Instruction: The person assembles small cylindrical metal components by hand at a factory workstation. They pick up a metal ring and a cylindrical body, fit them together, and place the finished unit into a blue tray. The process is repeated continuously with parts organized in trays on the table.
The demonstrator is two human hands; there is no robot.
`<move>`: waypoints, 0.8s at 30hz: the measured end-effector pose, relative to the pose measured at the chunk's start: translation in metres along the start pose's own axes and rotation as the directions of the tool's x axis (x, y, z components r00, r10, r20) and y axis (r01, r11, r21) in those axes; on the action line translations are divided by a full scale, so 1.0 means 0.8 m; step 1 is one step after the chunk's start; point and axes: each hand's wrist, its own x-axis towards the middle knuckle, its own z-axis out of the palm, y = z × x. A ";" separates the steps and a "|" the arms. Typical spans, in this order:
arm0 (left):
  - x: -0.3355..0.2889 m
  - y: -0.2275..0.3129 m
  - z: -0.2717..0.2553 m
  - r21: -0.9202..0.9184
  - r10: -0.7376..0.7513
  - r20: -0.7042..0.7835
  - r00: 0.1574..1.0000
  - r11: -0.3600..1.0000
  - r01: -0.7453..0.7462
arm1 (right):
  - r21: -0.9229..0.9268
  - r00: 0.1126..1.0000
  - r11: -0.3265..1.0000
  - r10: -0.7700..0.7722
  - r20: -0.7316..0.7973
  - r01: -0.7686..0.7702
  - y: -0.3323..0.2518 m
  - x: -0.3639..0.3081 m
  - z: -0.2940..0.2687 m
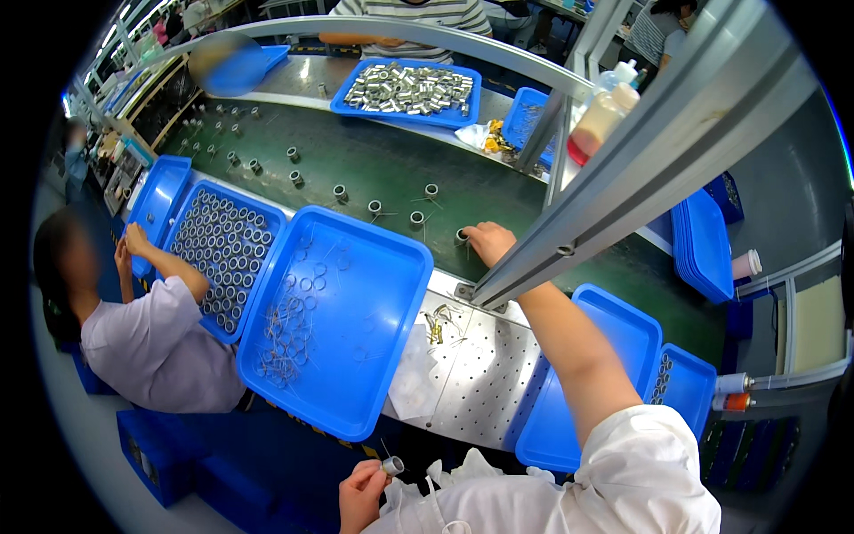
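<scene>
Low in the picture, close to my body, my left hand [359, 496] pinches a short metal sleeve [392, 465] with a thin wire sticking up from it. My right arm stretches across the bench to the green belt [338, 147]. There my right hand [490, 242] has its fingertips closed on another metal sleeve [461, 236], which appears to stand on the belt. More sleeves, such as one [417, 218] with wires beside it, stand in loose rows on the belt. A large blue tray [382, 294] with thin wire rings [289, 325] lies to the left.
A slanted metal post [614, 187] rises beside my right forearm. Small brass-coloured pieces [436, 329] lie on the perforated metal bench [485, 378]. Blue trays [587, 356] lie to the right. At left, a co-worker [160, 338] sits by a tray of sleeves [227, 249]. Across the belt is another person [418, 18].
</scene>
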 end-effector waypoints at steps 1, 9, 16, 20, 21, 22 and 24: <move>0.001 0.003 -0.001 0.123 0.103 0.048 0.994 0.987 -0.108 | -0.043 1.000 0.999 -0.015 0.013 0.015 0.005 0.000 0.002; 0.006 0.028 0.017 0.341 -0.037 0.167 0.985 0.940 -0.023 | 0.096 0.921 0.962 0.271 -0.278 -0.254 0.019 -0.057 -0.043; 0.054 0.028 0.076 -0.088 -0.105 0.339 0.935 0.986 0.143 | 0.272 0.615 0.799 0.591 -0.521 -0.537 0.049 -0.353 -0.199; 0.051 0.040 0.131 -0.059 -0.073 0.474 0.878 0.992 0.114 | 0.217 0.385 0.567 0.748 -0.541 -0.795 0.033 -0.540 -0.249; 0.048 0.045 0.148 -0.035 -0.094 0.498 0.862 0.991 0.128 | 0.165 0.335 0.486 0.773 -0.539 -0.858 0.028 -0.588 -0.252; 0.046 0.043 0.157 0.009 -0.144 0.482 0.864 0.987 0.159 | 0.112 0.286 0.389 0.817 -0.500 -0.914 0.028 -0.626 -0.248; 0.032 0.051 0.184 0.092 -0.162 0.510 0.845 0.987 0.133 | 0.025 0.296 0.343 0.844 -0.448 -0.939 0.026 -0.670 -0.239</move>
